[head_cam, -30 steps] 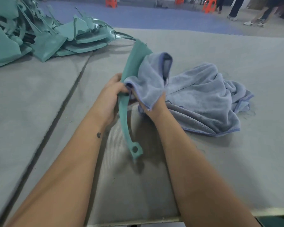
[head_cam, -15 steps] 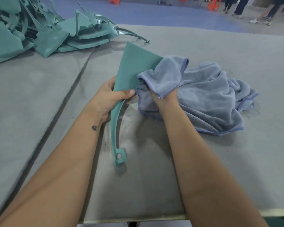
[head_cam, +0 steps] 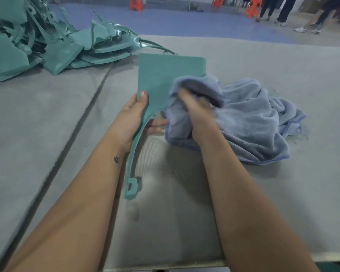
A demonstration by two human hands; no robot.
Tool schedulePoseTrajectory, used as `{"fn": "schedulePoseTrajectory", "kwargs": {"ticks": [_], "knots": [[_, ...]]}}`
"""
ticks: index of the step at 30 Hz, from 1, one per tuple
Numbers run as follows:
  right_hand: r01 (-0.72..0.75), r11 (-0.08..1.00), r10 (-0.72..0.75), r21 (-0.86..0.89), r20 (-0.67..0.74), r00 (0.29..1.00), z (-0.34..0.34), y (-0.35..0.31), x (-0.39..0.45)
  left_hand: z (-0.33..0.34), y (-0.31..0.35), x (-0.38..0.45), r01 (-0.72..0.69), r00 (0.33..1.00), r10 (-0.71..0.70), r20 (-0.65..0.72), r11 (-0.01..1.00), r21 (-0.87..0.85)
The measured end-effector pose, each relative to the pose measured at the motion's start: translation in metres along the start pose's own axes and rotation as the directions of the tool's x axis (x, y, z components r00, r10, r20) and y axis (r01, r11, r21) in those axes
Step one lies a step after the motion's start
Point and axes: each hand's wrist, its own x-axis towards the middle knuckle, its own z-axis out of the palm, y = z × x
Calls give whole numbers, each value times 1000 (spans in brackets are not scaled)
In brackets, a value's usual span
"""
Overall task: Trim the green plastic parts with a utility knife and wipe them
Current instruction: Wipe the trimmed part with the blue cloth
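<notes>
Left hand (head_cam: 134,116) grips green plastic part (head_cam: 165,75) at its neck, above the desk (head_cam: 47,124); right hand (head_cam: 196,108) clutches blue cloth (head_cam: 249,118) against it. Part appears light, thin, semi-rigid; hold near the neck.

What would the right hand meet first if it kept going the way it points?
Probably the green plastic part: the right hand, bunching the blue cloth, points up-left at its flat face. Cloth likely lands first; depth unclear.

We see a grey felt-covered bench (head_cam: 263,193). Beyond its far edge lies a blue floor (head_cam: 185,22). Orange stools (head_cam: 136,3) stand there.
</notes>
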Motion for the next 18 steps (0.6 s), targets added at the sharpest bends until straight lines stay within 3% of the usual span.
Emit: {"fn": "schedulePoseTrajectory", "kwargs": {"ticks": [2,4,5,7,9,13,15,18], "knots": [[42,992,-25,-122,137,990,5,7,2,0,0,-1,1,1000,-1,-10,1000,23],[-48,983,84,-175,203,976,9,13,1,-1,-1,0,-8,1000,8,-8,1000,29],[-104,975,140,-197,176,974,12,14,4,-2,-2,0,-14,1000,14,4,999,51],[-153,960,143,-234,-63,988,11,13,7,-3,-2,2,-17,1000,16,17,995,96],[-145,979,123,-146,-152,981,11,12,5,-3,-1,4,-18,1000,16,19,995,100],[-162,985,167,52,-102,981,7,7,4,-2,-3,3,-38,999,38,-8,996,86],[-140,990,142,33,-78,987,2,7,7,-2,-4,3,-61,997,64,-42,996,68],[-48,989,68,-143,142,988,-2,8,5,-3,-3,4,-92,992,97,-78,994,66]]}}
